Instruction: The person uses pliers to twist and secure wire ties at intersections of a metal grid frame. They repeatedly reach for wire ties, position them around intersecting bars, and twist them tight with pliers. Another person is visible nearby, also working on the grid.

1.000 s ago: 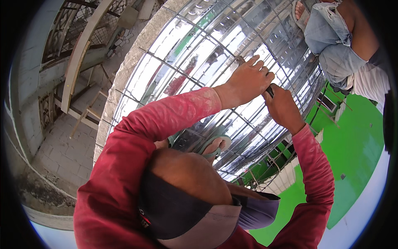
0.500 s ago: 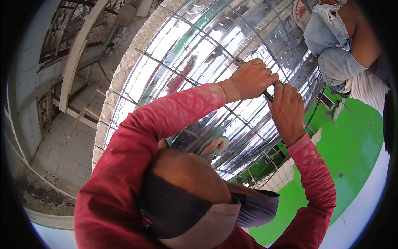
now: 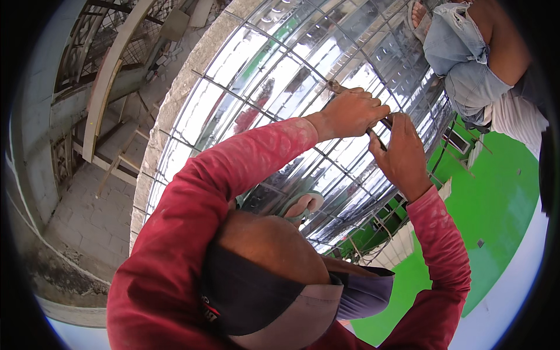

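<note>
My left hand (image 3: pixel 354 111) is wrapped round a dark metal hand tool (image 3: pixel 334 86); its rusty end sticks out past the knuckles, and its exact kind is hidden by the grip. At the other side of that fist, my right hand (image 3: pixel 402 156) pinches the tool's dark handle part between thumb and fingers. Both hands work just above a steel wire mesh (image 3: pixel 214 83), which lies over shiny silver foil sheeting (image 3: pixel 224 65). Whatever the tool touches is covered by my fingers.
Another person in torn jeans (image 3: pixel 464 49) is close by at upper right. My bare knee (image 3: pixel 265 242) and slippered foot (image 3: pixel 306 205) are below my hands. A rough concrete edge (image 3: pixel 169 105) borders the foil; lower down at left are paving and timber (image 3: pixel 108 87). A green surface (image 3: pixel 496 216) lies at right.
My right hand has turned slightly and its fingers have shifted along the handle, so more dark metal shows between the hands. My left hand has moved slightly left and down.
</note>
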A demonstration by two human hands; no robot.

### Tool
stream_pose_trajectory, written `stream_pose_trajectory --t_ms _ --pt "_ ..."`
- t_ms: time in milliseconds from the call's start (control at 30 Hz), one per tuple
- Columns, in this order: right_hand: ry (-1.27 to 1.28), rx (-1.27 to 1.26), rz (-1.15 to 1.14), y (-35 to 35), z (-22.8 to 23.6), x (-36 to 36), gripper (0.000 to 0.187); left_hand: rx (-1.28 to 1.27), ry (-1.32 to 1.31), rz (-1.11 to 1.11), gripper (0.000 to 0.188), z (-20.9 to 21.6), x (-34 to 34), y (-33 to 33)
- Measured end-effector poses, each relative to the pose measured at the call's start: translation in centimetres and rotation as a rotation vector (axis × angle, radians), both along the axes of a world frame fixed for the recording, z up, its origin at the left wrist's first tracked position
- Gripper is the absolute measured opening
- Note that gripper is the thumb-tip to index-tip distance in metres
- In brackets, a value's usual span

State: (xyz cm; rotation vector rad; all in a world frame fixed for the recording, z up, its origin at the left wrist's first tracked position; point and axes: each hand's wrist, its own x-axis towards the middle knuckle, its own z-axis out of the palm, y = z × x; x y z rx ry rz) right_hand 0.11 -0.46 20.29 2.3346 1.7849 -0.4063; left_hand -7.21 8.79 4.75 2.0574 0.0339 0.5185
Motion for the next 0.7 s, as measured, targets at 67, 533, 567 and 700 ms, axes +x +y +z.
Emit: stream_pose_trajectory --t_ms 67,533,567,700 --pt "-0.181 -0.116 0.091 0.4 0.6 -0.3 0.04 -0.055 0.011 0.037 0.017 0.0 0.7 0.4" --pt "0.995 -0.405 -1.249 0.7 0.8 0.6 0.053 -0.037 -0.066 -0.019 0.015 -0.5 -1.5 -0.4" --pt "0.633 -0.366 -0.987 1.0 0.8 0.1 0.044 -0.033 -0.05 -0.022 0.014 -0.6 -1.3 -0.4" --pt "-0.202 -0.004 0.061 -0.4 0.4 -1.5 0.038 -0.049 0.006 -0.075 0.012 0.0 -0.1 0.1"
